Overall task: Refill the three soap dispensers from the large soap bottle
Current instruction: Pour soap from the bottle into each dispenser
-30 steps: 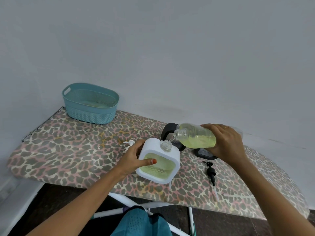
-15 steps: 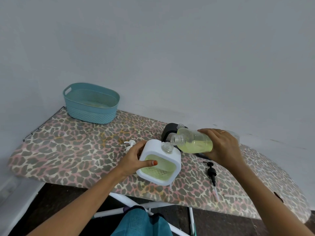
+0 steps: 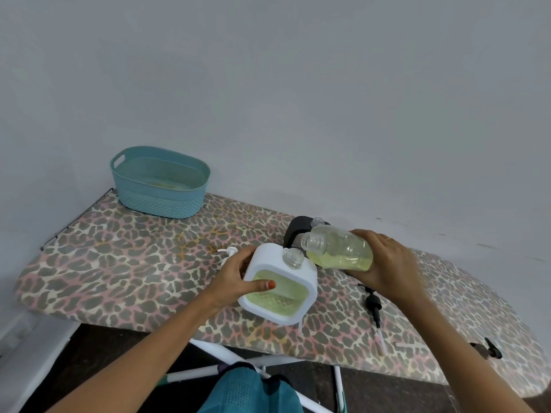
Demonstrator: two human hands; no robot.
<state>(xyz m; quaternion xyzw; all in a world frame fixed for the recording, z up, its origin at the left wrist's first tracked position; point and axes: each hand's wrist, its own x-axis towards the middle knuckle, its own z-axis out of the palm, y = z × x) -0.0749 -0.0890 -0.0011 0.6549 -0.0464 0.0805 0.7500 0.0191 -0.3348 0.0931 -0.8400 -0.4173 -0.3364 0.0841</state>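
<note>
Grey-white wall: we log it across the whole upper half of the frame.

Ironing board, leopard-print cover: spans the middle of the frame and bears every item below.

Teal basket: upper left of the board, well apart from the work.

White dispenser: centre of the frame, tilted, open neck uppermost, pale green soap showing through its front window. Our left hand grips its left side, thumb laid across the front.

Large soap bottle: just right of centre, held nearly level. Our right hand is wrapped round its base end. Its uncapped mouth sits just above and beside the dispenser's neck, with the soap pooled along its lower side.

Black dispenser: behind the bottle, largely hidden.

Black pump: lying on the board, lower right of the white dispenser.

White pump: partly hidden behind the left hand.

Step in hand, as we judge it: filling the white dispenser. We cannot tell whether soap is flowing. The next move calls for lowering the bottle's mouth squarely over that narrow neck and tipping slowly, dispenser held steady.
</note>
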